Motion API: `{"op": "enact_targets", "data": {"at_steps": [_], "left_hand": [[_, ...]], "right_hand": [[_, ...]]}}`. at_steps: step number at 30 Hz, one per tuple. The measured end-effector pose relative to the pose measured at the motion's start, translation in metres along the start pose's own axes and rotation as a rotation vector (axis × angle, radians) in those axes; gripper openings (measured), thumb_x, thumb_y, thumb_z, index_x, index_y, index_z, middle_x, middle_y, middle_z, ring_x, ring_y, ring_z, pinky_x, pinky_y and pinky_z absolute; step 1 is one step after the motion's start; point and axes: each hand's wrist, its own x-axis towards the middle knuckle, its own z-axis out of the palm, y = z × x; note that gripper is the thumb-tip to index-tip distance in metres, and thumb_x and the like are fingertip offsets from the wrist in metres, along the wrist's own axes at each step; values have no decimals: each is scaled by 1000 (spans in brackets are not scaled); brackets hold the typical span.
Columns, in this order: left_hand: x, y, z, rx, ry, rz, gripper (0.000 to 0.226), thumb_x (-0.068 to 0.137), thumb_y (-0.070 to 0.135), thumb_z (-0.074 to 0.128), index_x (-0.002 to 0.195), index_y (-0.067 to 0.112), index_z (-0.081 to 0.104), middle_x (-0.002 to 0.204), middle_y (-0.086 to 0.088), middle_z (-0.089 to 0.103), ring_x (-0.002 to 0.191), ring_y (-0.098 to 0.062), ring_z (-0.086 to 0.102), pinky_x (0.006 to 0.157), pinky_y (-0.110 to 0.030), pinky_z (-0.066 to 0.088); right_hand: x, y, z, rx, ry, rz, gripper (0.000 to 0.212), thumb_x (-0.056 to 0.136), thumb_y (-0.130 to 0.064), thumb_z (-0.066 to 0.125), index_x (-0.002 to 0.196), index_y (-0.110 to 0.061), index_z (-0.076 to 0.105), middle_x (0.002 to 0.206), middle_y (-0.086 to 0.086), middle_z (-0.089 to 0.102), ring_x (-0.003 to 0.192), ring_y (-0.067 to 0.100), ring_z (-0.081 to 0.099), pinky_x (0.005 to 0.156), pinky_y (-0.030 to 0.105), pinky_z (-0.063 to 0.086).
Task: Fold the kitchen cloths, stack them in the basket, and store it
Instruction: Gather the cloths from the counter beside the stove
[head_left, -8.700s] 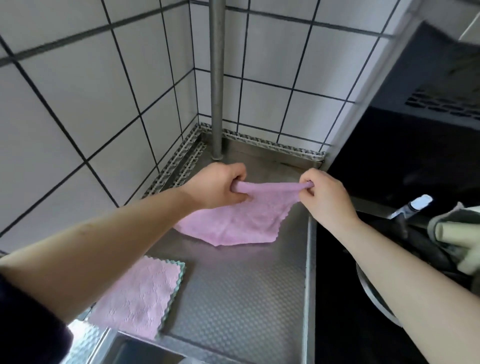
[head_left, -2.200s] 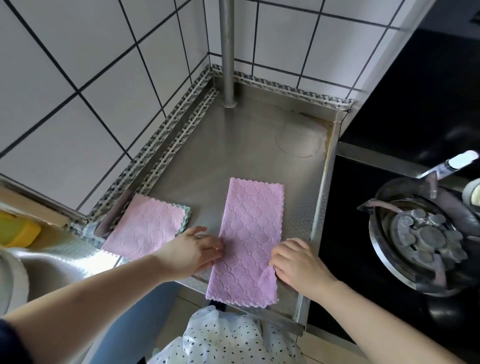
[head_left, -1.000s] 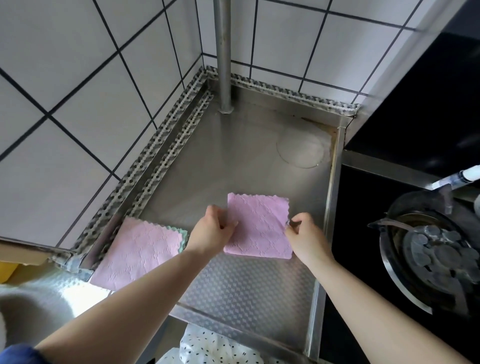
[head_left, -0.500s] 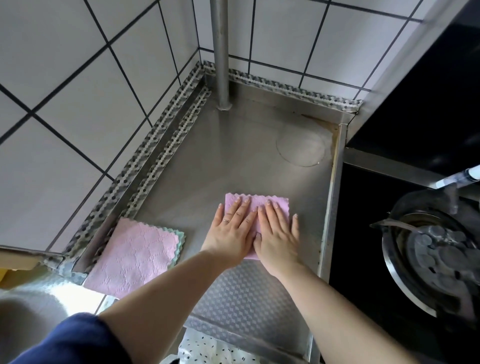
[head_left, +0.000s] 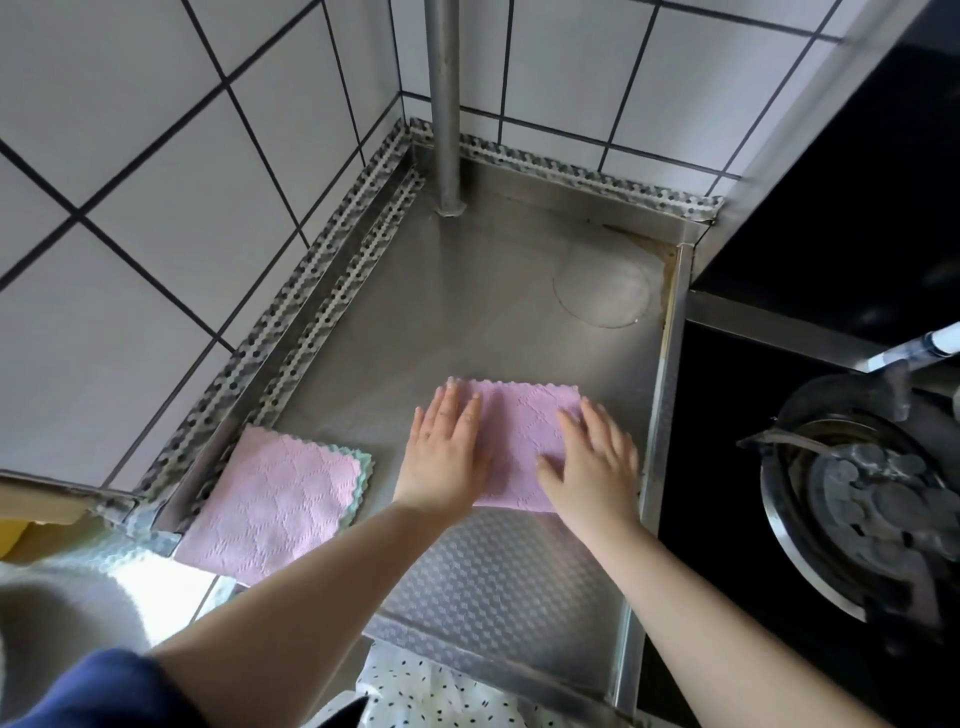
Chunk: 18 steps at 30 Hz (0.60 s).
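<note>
- Nearest the camera, a dark blue sleeve (head_left: 98, 691) covers the left upper arm, and both bare forearms reach forward over the steel counter (head_left: 498, 577), whose near part has a quilted pattern.
- To the left, at the counter's near corner by the wall, lies a stack of folded cloths (head_left: 275, 499): a pink one on top, with a green scalloped edge showing under it.
- In the middle of the counter lies the folded pink cloth (head_left: 519, 441), a flat, roughly square packet.
- The left hand (head_left: 447, 457) lies flat on its left edge, fingers straight and close together; the right hand (head_left: 592, 467) lies flat on its right side, fingers straight and slightly spread. Neither grips anything; both press down.
- My guess is the cloth is light, soft and limp, so the fold may spring open if released carelessly. It is best lifted by pinching all layers together at two opposite edges, or by sliding a flat hand under it.
- No basket is in sight.
- To the right sits a gas burner (head_left: 872, 509) in the black hob.
- Farthest, a metal pole (head_left: 444, 104) rises from the corner against the white tiled wall (head_left: 156, 208).
</note>
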Motion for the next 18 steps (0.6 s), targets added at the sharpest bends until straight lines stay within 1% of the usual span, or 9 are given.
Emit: {"op": "enact_targets", "data": {"at_steps": [1,2,5,8,10,12,15,17,18], "left_hand": [[-5,-2,-3,-79,2,-67,54,93,27,39,144,11,34,153,-15,26,142,-31,23,117,-42,15],[-9,-4,-5,-137,-10,-123,50,93,20,39,143,12,36,152,-12,30,141,-29,26,116,-39,20],[-21,-2,-13,-138,33,-257,41,94,21,36,134,23,46,136,2,52,124,-28,43,98,-37,33],[-14,3,-14,-202,-1,-349,34,94,23,40,126,29,50,125,4,58,117,-28,47,91,-37,36],[-7,2,-15,-327,-17,-343,34,92,18,44,123,26,54,119,0,61,113,-28,51,89,-35,43],[-6,2,-20,-449,-31,-330,36,89,9,46,122,19,56,115,-3,61,109,-25,53,85,-29,43],[-8,3,-26,-530,-7,-349,40,87,3,46,123,17,56,122,-7,55,108,-22,55,87,-25,43],[-13,3,-28,-553,29,-371,42,86,1,45,124,17,57,125,-8,54,106,-21,57,90,-26,45],[-16,2,-29,-560,48,-381,43,85,0,45,123,17,58,124,-8,55,105,-21,58,88,-25,45]], "right_hand": [[-3,4,-5,94,91,49,55,76,-44,52,124,-16,59,130,8,57,118,33,52,98,46,40],[-4,7,-11,184,113,111,47,78,-39,56,119,-16,62,119,5,63,109,32,57,92,41,43],[-8,13,-16,343,-40,203,32,83,-24,62,115,-18,63,108,-1,67,103,23,60,87,32,45],[-6,9,-16,471,-101,289,29,85,-18,61,113,-17,62,101,-4,66,98,18,61,79,24,41],[-3,5,-17,572,-139,369,26,86,-16,59,112,-17,62,97,-8,63,96,16,61,77,24,40],[0,3,-18,678,-143,452,22,85,-14,60,106,-17,63,97,-7,65,95,17,62,81,28,44],[-3,-1,-20,853,-153,548,16,83,-9,62,93,-22,59,90,-5,65,86,19,63,86,36,49],[-8,-6,-24,1036,-191,611,18,85,-5,61,89,-21,57,86,-4,62,76,17,59,81,38,52],[-11,-9,-26,1120,-218,632,18,86,-2,59,88,-20,56,85,-2,60,71,15,56,74,36,52]]}}
